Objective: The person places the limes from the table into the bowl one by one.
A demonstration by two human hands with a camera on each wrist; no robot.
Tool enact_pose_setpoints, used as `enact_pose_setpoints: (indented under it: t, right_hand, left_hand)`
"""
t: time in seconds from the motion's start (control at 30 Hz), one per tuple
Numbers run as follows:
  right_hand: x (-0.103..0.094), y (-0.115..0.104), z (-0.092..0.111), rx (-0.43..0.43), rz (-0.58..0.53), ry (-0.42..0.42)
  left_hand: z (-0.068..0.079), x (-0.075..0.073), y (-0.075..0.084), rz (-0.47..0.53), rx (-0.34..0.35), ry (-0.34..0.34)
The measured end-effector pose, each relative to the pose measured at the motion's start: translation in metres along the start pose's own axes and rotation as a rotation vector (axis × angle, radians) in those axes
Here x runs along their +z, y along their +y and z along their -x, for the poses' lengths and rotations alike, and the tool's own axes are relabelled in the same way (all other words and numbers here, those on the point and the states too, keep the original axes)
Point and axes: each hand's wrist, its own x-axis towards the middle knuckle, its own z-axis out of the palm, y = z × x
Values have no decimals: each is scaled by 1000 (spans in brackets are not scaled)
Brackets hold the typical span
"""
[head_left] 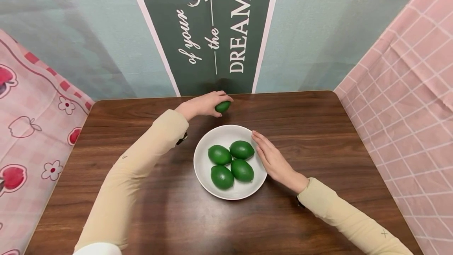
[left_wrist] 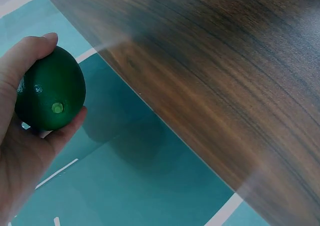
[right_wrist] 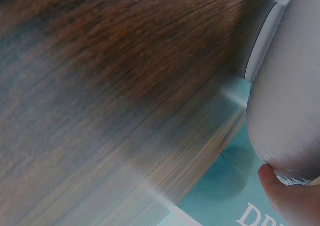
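My left hand [head_left: 208,104] grips a green lime [head_left: 223,107] near the table's far edge, beyond the bowl. In the left wrist view, thumb and fingers curl round this lime [left_wrist: 55,88], its pale stem end facing the camera. A round white bowl [head_left: 231,193] stands mid-table with several limes [head_left: 222,177] grouped inside. Along the bowl's right side lies my right hand [head_left: 277,165], its straight fingers touching the rim. The right wrist view has the bowl's outer wall [right_wrist: 290,85] at the right, with a fingertip of the right hand [right_wrist: 295,201] against it.
The brown wooden table [head_left: 311,129] ends at a pale blue cloth backdrop [head_left: 318,30] with a dark lettered panel [head_left: 226,78]. Pink patterned cloth [head_left: 35,129] hangs on the left, pink checked cloth [head_left: 407,89] on the right.
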Motion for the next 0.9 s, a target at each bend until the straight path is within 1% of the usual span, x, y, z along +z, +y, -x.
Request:
enact_pose_setpoints:
  t: [0.43, 0.8, 0.9]
  right_hand:
    - [0, 0, 1, -4, 4, 4]
    - [-1, -1, 1, -3, 2, -1]
    - [-1, 0, 1, 6, 2, -6]
  left_hand:
    - [11, -5, 20, -35, 36, -23]
    - [18, -6, 32, -56, 79, -15]
    - [19, -6, 36, -65, 102, -9]
